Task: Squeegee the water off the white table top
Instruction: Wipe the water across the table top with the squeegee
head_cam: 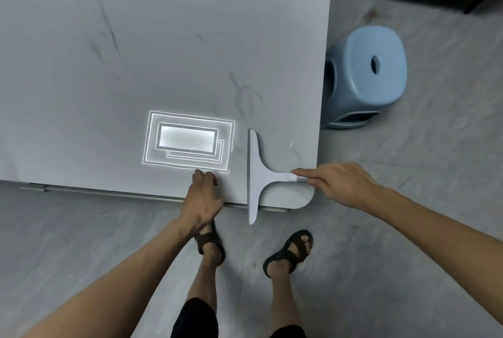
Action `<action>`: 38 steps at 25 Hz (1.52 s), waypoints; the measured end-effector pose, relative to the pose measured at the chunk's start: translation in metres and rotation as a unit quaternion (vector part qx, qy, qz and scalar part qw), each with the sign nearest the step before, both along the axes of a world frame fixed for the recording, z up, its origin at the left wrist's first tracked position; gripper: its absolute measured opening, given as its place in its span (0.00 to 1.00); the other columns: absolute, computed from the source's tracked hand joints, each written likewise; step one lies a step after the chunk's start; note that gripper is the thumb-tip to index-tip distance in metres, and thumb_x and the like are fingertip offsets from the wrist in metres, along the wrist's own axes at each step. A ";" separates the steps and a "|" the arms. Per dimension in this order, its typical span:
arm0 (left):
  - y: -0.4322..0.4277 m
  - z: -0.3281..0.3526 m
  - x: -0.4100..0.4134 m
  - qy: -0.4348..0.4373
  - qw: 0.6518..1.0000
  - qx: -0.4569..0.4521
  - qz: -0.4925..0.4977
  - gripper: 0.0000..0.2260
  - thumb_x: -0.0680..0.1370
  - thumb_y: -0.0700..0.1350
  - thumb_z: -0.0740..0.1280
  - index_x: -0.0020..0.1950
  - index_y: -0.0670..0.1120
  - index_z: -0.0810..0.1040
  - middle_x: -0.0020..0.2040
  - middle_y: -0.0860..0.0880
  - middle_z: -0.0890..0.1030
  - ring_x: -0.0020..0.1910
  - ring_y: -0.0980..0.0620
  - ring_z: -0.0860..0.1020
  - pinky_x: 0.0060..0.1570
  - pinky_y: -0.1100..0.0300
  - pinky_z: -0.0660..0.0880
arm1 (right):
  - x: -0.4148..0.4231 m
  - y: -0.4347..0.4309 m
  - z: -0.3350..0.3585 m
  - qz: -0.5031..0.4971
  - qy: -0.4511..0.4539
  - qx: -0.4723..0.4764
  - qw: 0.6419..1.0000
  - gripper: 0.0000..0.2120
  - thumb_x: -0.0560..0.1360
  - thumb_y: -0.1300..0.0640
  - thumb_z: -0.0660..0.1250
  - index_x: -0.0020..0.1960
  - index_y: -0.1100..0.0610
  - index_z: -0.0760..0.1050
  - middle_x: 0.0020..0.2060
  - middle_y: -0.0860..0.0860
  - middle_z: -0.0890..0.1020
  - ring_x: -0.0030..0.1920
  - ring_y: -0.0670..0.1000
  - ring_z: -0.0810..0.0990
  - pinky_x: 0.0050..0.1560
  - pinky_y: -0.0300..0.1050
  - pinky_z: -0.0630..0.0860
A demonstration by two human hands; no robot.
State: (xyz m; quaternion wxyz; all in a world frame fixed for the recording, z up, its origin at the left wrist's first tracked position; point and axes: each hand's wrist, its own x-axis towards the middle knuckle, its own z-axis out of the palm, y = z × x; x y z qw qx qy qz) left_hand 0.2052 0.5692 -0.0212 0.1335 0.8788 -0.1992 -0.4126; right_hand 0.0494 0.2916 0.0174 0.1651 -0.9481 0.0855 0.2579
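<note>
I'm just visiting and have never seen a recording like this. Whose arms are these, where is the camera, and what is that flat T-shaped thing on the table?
There is no robot here: these are a person's bare arms, filmed by one wide-angle camera worn on the head and looking down. That is why you also see their legs and sandals. The T-shaped thing is a squeegee lying on the white table top, its blade end jutting past the near edge. The right hand pinches the handle's tip; the left hand rests on the table edge, holding nothing. The bright rectangle looks like a lamp's reflection. A blue plastic stool stands on the floor beside the table.
</note>
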 end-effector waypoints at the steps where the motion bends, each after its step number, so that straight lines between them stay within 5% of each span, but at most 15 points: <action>1: -0.011 -0.001 -0.006 0.001 1.000 0.014 -0.014 0.15 0.70 0.34 0.65 0.56 0.38 0.69 0.57 0.39 0.68 0.51 0.38 0.72 0.46 0.53 0.70 | -0.013 -0.014 0.004 -0.003 0.000 -0.009 1.000 0.19 0.80 0.39 0.48 0.69 0.29 0.63 0.42 0.44 0.82 0.40 0.48 0.79 0.36 0.43 0.73; 5: -0.034 -0.006 -0.014 0.013 0.996 0.082 -0.036 0.17 0.70 0.35 0.63 0.58 0.38 0.66 0.60 0.33 0.66 0.59 0.35 0.67 0.53 0.48 0.72 | -0.053 -0.065 0.019 -0.029 0.006 -0.039 0.999 0.17 0.80 0.40 0.52 0.68 0.26 0.62 0.41 0.45 0.83 0.38 0.48 0.80 0.36 0.45 0.77; 8: -0.043 -0.011 -0.012 0.034 0.992 0.123 -0.015 0.20 0.73 0.39 0.64 0.64 0.38 0.66 0.65 0.29 0.63 0.64 0.32 0.66 0.60 0.45 0.71 | -0.070 -0.091 0.026 -0.042 0.014 -0.055 0.997 0.17 0.79 0.37 0.50 0.67 0.26 0.63 0.50 0.41 0.84 0.44 0.49 0.82 0.38 0.46 0.76; 13: -0.057 -0.015 -0.008 0.062 0.983 0.167 0.037 0.24 0.75 0.44 0.67 0.71 0.42 0.67 0.73 0.32 0.59 0.72 0.31 0.61 0.70 0.41 0.63 | -0.082 -0.118 0.040 -0.060 0.056 -0.080 0.993 0.17 0.79 0.38 0.50 0.66 0.26 0.63 0.47 0.43 0.84 0.45 0.50 0.82 0.37 0.45 0.73; 19: -0.050 -0.008 -0.011 0.017 0.990 0.123 0.065 0.20 0.75 0.41 0.66 0.66 0.39 0.69 0.67 0.34 0.68 0.65 0.34 0.70 0.61 0.46 0.71 | -0.074 -0.118 0.059 -0.063 0.037 -0.082 0.994 0.18 0.78 0.38 0.48 0.65 0.24 0.63 0.38 0.42 0.82 0.36 0.47 0.78 0.29 0.41 0.64; 22: -0.040 -0.001 -0.007 -0.031 0.989 0.068 0.126 0.09 0.77 0.42 0.61 0.56 0.42 0.69 0.50 0.41 0.78 0.50 0.37 0.76 0.46 0.52 0.71 | -0.033 -0.088 0.055 0.006 0.022 -0.059 0.998 0.17 0.79 0.38 0.49 0.66 0.25 0.63 0.35 0.43 0.79 0.32 0.45 0.71 0.27 0.39 0.60; 25: -0.028 0.003 0.007 -0.043 0.981 0.029 0.187 0.03 0.76 0.43 0.59 0.49 0.46 0.67 0.38 0.50 0.74 0.39 0.44 0.74 0.39 0.54 0.69 | 0.027 -0.039 0.035 0.115 0.004 -0.018 0.993 0.19 0.79 0.35 0.45 0.67 0.27 0.63 0.40 0.43 0.81 0.37 0.48 0.77 0.28 0.39 0.55; 32: -0.003 -0.008 0.048 -0.048 0.977 0.000 0.209 0.07 0.74 0.42 0.63 0.48 0.48 0.66 0.37 0.51 0.73 0.35 0.52 0.72 0.31 0.57 0.68 | 0.137 0.030 -0.001 0.226 -0.023 0.046 0.973 0.16 0.80 0.40 0.52 0.67 0.32 0.68 0.56 0.38 0.82 0.54 0.48 0.80 0.33 0.36 0.56; 38: -0.021 -0.007 0.052 -0.042 0.982 -0.004 0.184 0.03 0.77 0.39 0.59 0.48 0.47 0.66 0.41 0.48 0.73 0.35 0.51 0.71 0.34 0.56 0.67 | 0.141 -0.021 -0.006 0.109 -0.011 0.032 0.993 0.18 0.78 0.34 0.48 0.66 0.27 0.65 0.59 0.39 0.80 0.58 0.49 0.78 0.44 0.42 0.62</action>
